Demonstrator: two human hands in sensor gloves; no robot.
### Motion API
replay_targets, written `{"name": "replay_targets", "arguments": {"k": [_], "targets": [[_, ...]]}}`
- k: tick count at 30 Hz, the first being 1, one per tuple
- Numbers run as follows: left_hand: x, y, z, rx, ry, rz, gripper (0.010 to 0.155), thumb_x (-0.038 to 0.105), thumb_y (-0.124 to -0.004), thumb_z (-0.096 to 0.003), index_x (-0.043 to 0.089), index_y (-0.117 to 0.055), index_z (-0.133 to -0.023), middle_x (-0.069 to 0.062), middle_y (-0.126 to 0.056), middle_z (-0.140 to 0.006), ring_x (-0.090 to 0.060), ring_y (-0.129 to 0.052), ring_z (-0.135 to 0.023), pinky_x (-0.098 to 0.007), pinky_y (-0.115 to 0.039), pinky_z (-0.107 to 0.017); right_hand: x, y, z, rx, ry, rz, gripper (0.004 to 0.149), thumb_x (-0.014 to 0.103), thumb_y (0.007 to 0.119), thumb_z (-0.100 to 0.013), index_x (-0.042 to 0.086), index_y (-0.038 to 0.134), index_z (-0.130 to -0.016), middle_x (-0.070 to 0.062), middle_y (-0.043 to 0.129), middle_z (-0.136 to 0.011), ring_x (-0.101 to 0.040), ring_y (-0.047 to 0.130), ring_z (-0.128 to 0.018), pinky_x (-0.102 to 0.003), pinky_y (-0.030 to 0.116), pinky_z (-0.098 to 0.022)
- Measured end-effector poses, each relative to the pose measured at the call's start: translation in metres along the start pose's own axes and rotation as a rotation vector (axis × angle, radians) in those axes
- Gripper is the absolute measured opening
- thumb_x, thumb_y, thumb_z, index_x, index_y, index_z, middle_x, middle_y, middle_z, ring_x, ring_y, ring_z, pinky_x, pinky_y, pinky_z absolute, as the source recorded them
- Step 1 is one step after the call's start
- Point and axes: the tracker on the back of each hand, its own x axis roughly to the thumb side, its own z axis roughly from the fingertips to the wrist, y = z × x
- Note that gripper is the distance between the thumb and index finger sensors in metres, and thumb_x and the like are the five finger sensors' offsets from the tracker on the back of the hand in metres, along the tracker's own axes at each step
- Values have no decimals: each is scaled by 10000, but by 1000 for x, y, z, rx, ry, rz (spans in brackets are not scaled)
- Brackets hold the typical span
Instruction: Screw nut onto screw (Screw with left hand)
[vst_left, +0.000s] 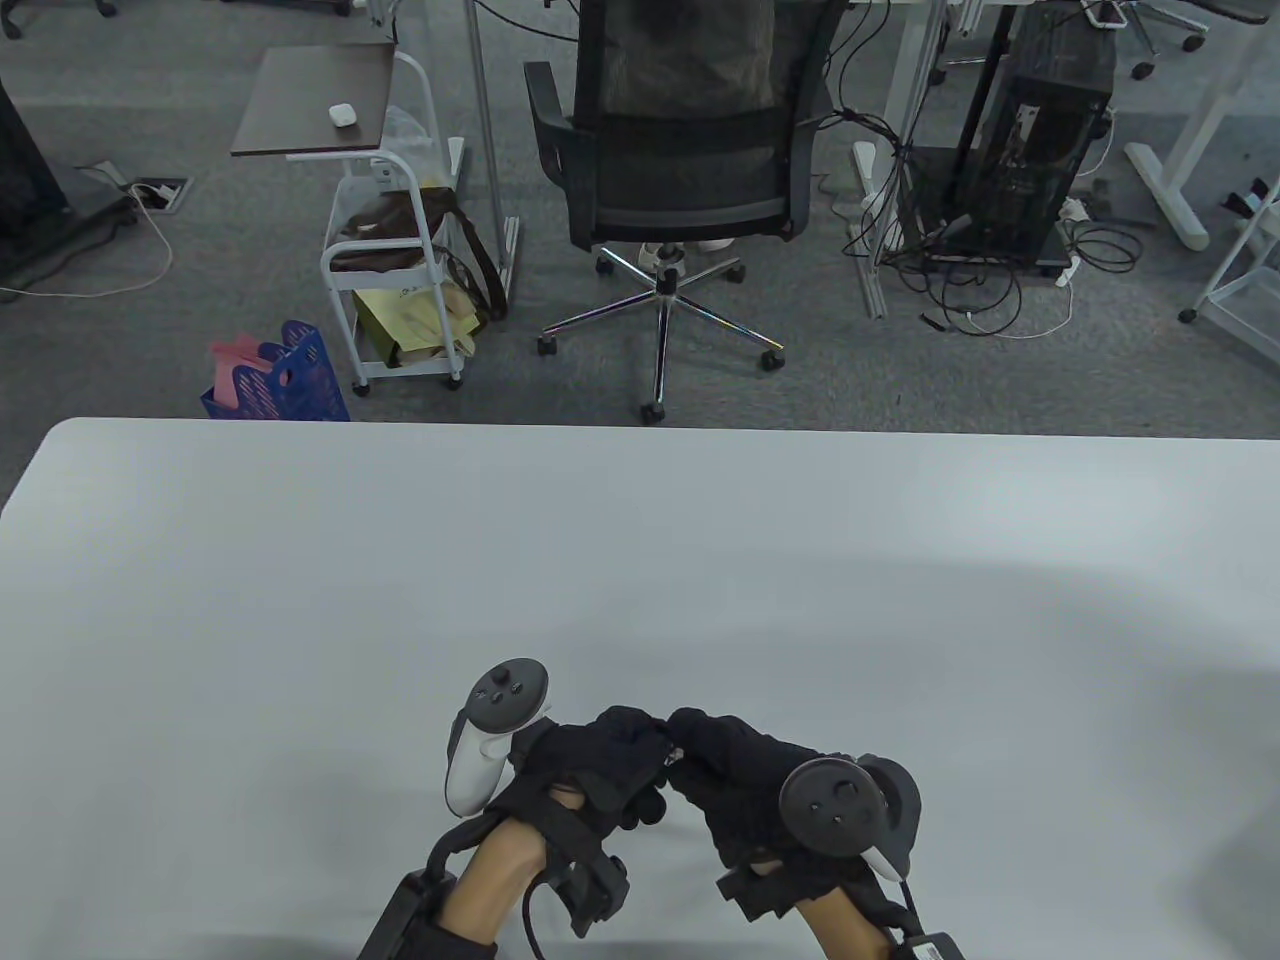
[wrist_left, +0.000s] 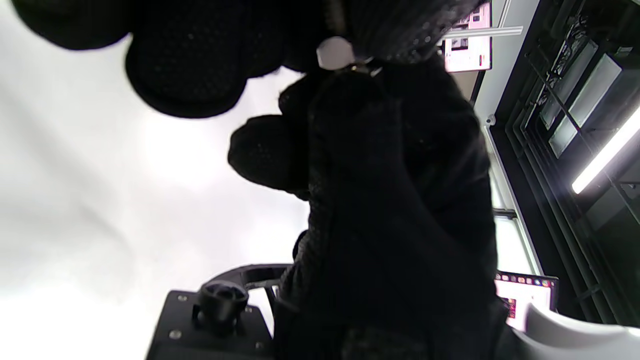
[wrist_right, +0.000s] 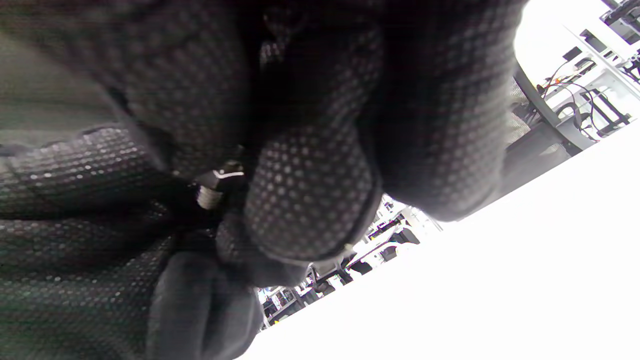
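Observation:
My two gloved hands meet fingertip to fingertip low over the table's near edge. My left hand (vst_left: 640, 745) pinches a small silver nut (wrist_left: 335, 52) at its fingertips. My right hand (vst_left: 700, 750) grips a metal screw (wrist_right: 207, 197) by its hex head (wrist_right: 223, 176); the threaded end points toward the left hand. In the table view only a small metal glint of the screw (vst_left: 673, 757) shows between the fingers. The nut sits at the screw's tip; how far it is threaded on is hidden by the gloves.
The white table (vst_left: 640, 560) stretches away beyond the hands. Past its far edge are an office chair (vst_left: 670, 170), a white trolley (vst_left: 400, 290) and a blue basket (vst_left: 285, 385) on the floor.

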Motion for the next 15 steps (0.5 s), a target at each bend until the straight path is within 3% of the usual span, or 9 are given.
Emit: {"name": "replay_targets", "arguments": {"k": [3,7,11,15], "targets": [[-3,0,0,16,8,6,652,424,-704,-454,44,-582,-970,-281,-717,-841,-411,-882,-542,-566,-710,-430,-1,-1,0,-4,6,-3,478,338,950,-307,177,885,-752,-46,1038,-613,-99,1169,-306,-357,1029,-308],[-2,1,0,47,12,-23,564,389,-721,-445,23,-710,-874,-283,-794,-772,-418,-916,-476,-575,-732,-386,-1,0,0,-1,4,4,477,339,949,-307,179,886,-752,-43,1038,-613,-98,1168,-307,-356,1029,-308],[-1,0,-1,-8,3,-2,559,348,-711,-450,38,-638,-908,-273,-737,-815,-404,-891,-520,-565,-717,-416,0,-1,0,-5,4,-3,477,339,949,-308,179,884,-753,-44,1037,-614,-98,1168,-307,-356,1029,-308],[-4,0,0,29,18,-12,646,441,-709,-447,38,-622,-945,-284,-741,-819,-413,-893,-522,-568,-717,-418,-2,0,0,1,7,0,477,339,950,-307,177,886,-751,-46,1039,-611,-101,1168,-306,-357,1029,-306]]}}
